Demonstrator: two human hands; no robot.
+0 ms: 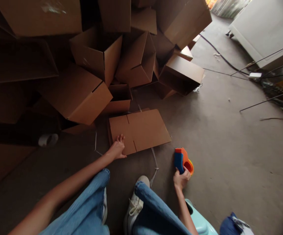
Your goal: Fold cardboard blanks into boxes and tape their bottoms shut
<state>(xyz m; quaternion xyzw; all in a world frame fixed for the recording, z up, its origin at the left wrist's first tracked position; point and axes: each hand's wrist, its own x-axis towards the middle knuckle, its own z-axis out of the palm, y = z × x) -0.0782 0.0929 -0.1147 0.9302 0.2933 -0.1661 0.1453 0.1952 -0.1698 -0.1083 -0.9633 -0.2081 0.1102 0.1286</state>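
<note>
A stack of flattened cardboard boxes point(147, 129) lies on the floor in front of me, with slots cut in the top one. My left hand point(117, 148) grips that top box at its near left corner, fingers over the face and thumb at the near edge. To the right, my right hand point(182, 177) is closed around an orange and blue tape dispenser point(179, 160), held apart from the cardboard. Pale strings point(155, 160) come out from under the stack.
Open cardboard boxes point(90, 49) are heaped behind and to the left. A tape roll point(48, 140) lies at left. A turquoise plastic stool or container point(200, 220) stands by my right arm. Cables and thin rods point(266, 100) lie at right near a white cabinet point(266, 29).
</note>
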